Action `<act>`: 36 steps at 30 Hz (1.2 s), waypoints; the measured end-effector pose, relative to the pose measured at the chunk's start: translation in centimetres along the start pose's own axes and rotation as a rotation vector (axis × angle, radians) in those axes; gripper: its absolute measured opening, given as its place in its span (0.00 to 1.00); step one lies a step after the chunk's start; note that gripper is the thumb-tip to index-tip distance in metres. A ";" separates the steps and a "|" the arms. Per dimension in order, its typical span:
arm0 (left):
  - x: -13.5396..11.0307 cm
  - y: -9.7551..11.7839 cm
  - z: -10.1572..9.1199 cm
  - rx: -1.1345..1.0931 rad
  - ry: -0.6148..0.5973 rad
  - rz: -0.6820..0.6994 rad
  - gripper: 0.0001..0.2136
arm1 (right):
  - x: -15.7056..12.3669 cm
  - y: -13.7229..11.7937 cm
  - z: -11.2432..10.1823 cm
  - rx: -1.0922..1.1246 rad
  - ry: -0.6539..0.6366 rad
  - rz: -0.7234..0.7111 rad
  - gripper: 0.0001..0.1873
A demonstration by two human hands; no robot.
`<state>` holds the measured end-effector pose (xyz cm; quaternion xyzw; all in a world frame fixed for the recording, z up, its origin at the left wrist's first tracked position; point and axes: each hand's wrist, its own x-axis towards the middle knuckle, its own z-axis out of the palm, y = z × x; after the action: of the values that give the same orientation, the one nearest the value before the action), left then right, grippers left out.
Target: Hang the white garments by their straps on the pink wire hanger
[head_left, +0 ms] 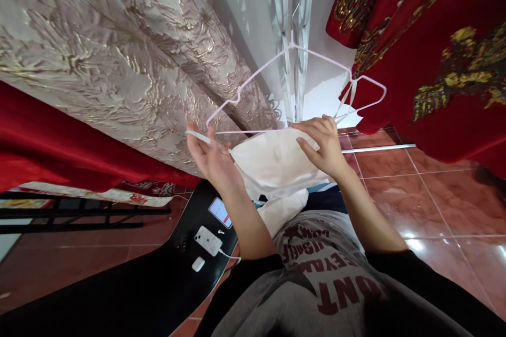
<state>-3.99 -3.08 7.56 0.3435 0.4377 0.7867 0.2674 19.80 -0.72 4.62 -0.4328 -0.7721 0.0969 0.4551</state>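
A pale pink clothes hanger hangs by its metal hook from a white upright rack. One thin strap of a white strappy garment is looped over the hanger's right arm, while the cloth droops below the bottom bar towards my lap. My left hand is at the hanger's left corner, with the other strap stretched over its bent fingers. At the right half of the bottom bar, my right hand grips the garment's upper edge, its fingertips bent over the bar.
Embossed beige fabric hangs on the left and red, gold-embroidered garments on the right. A black bench at lower left bears a white phone on a cable, another phone and a small white case. Reddish tiles cover the floor.
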 end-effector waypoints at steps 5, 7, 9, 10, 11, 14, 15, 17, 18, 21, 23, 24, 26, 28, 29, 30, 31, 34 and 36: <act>-1.1 -0.8 0.8 -0.038 -0.140 -0.273 0.22 | 0.0 -1.5 1.0 0.034 -0.036 -0.016 0.20; -2.0 -0.8 1.9 -0.099 -0.202 -0.291 0.20 | -0.1 -1.9 1.1 0.032 -0.033 -0.019 0.20; -2.6 -0.8 2.9 -0.142 -0.216 -0.265 0.18 | -0.4 -1.6 0.7 0.034 0.024 -0.019 0.20; -2.9 -1.0 3.4 -0.162 -0.218 -0.253 0.17 | -0.5 -1.1 0.3 0.030 0.104 -0.002 0.20; -3.0 -1.1 3.7 -0.180 -0.224 -0.244 0.17 | -0.7 -0.3 -0.2 0.020 0.220 0.029 0.21; -2.8 -1.7 4.0 -0.199 -0.234 -0.225 0.17 | -0.9 2.8 -2.1 0.022 0.560 0.195 0.25; -2.7 -1.9 4.0 -0.186 -0.229 -0.218 0.16 | -0.8 3.8 -2.7 0.049 0.572 0.256 0.26; -2.4 -2.2 3.9 -0.150 -0.225 -0.204 0.16 | -0.3 4.9 -3.9 0.083 0.451 0.344 0.22; -2.3 -2.3 3.8 -0.138 -0.224 -0.198 0.16 | 0.1 5.0 -4.3 0.089 0.367 0.366 0.19; -2.1 -2.4 3.8 -0.132 -0.215 -0.186 0.16 | 1.5 3.9 -5.3 0.117 0.233 0.338 0.12; -2.0 -2.5 3.8 -0.137 -0.197 -0.192 0.16 | 2.5 2.8 -5.6 0.177 0.265 0.278 0.12; -2.0 -2.5 3.8 -0.142 -0.195 -0.203 0.15 | 2.9 2.4 -5.7 0.209 0.297 0.251 0.13; -2.0 -2.5 3.9 -0.157 -0.206 -0.243 0.15 | 3.9 2.0 -5.8 0.272 0.373 0.227 0.12; -2.2 -2.5 4.0 -0.172 -0.219 -0.285 0.14 | 4.8 2.5 -5.9 0.335 0.463 0.233 0.13; -2.3 -2.5 4.0 -0.175 -0.221 -0.300 0.14 | 5.3 3.1 -6.0 0.369 0.507 0.239 0.15; -2.3 -2.4 4.0 -0.175 -0.219 -0.307 0.14 | 5.6 4.0 -6.3 0.397 0.554 0.243 0.17; -2.4 -2.4 4.0 -0.176 -0.213 -0.306 0.15 | 5.8 5.1 -6.6 0.412 0.601 0.242 0.19; -2.2 -2.0 3.7 -0.181 -0.209 -0.281 0.15 | 5.4 9.1 -7.9 0.393 0.795 0.181 0.21; -2.0 -1.7 3.4 -0.195 -0.216 -0.275 0.15 | 4.1 10.9 -8.8 0.404 1.032 0.055 0.20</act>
<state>0.06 -2.00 6.80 0.3354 0.3708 0.7400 0.4499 32.18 6.86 6.27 -0.3481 -0.4036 0.0303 0.8456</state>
